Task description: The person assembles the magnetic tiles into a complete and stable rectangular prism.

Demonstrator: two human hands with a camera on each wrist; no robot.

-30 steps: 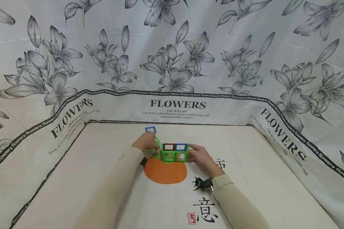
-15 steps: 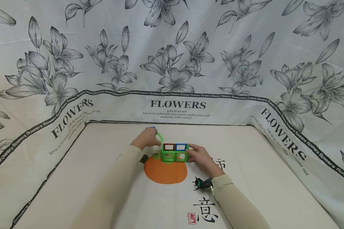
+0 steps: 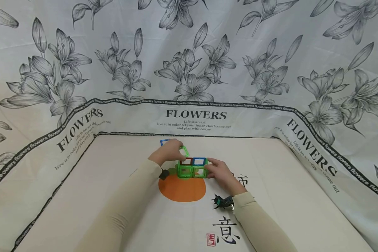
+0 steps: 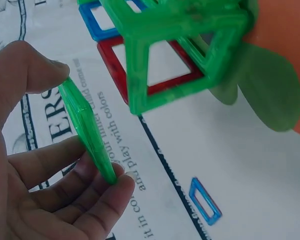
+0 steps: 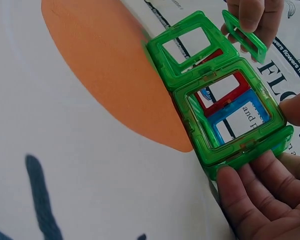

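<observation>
A box-like build of magnetic tiles (image 3: 193,171) stands on the cloth in the head view. Two green squares face me, and a red tile (image 4: 114,62) and a blue tile (image 3: 193,161) show on top. At its right end my right hand (image 3: 222,174) grips it, thumb and fingers around the end tile in the right wrist view. My left hand (image 3: 167,152) pinches a loose green square tile (image 4: 84,117) between thumb and fingertips, just above the build's left end and apart from it. Behind that hand a loose blue tile (image 3: 164,140) lies flat, partly hidden.
A white cloth (image 3: 82,196) with a printed orange shape (image 3: 182,190) and black characters (image 3: 225,231) covers the table. At the back and sides rises a floral curtain (image 3: 195,119). Dark straps (image 3: 223,202) sit at the wrists.
My left hand has lifted the green tile from beside the build's left end and moved it right, above the red tile's side. My right hand and the build have stayed still.
</observation>
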